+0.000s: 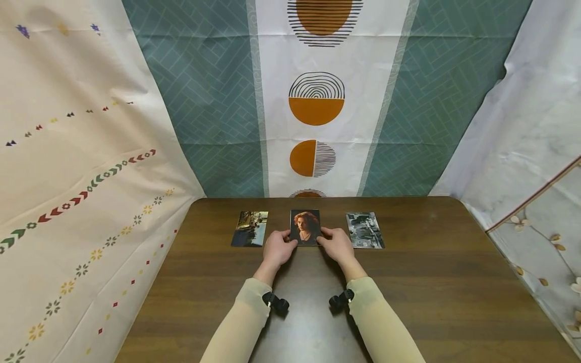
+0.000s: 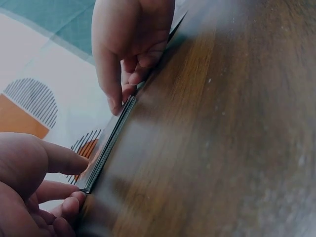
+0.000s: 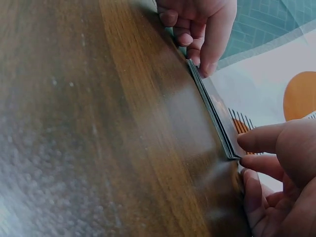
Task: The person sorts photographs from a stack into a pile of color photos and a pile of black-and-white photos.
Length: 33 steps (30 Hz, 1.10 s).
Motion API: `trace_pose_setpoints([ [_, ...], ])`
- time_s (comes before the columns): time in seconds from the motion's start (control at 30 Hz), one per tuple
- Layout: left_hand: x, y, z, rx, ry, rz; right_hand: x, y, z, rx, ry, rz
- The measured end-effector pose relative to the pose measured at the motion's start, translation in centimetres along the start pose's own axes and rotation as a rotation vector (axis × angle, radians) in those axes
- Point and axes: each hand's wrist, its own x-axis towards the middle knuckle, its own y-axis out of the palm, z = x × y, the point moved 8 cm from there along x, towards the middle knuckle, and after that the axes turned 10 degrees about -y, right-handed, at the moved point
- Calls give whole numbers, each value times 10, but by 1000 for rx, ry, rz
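A small stack of photo cards [image 1: 305, 227] lies near the table's far edge, its top card showing a red-haired person on a dark ground. My left hand [image 1: 278, 248] pinches the stack's left side, thumb on top and fingers at the edge. On the opposite side, my right hand [image 1: 337, 244] pinches it in the same manner. Several layered edges of the stack [image 2: 111, 143] show in the left wrist view, and likewise the stack [image 3: 212, 111] in the right wrist view. The undersides of the cards are hidden.
Left of the stack lies a colour photo card [image 1: 250, 229]; to its right lies a black-and-white photo card [image 1: 365, 230]. The brown wooden table [image 1: 436, 282] meets a patterned curtain [image 1: 218, 116] at the back. Patterned cloths hang on both sides.
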Motion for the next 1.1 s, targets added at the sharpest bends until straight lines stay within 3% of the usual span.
trace_pose_setpoints([
  [0.57, -2, -1, 5, -56, 0, 3, 1, 1, -3, 47, 19, 24],
  [1.1, -3, -1, 6, -128, 14, -3, -4, -1, -12, 191, 39, 3],
])
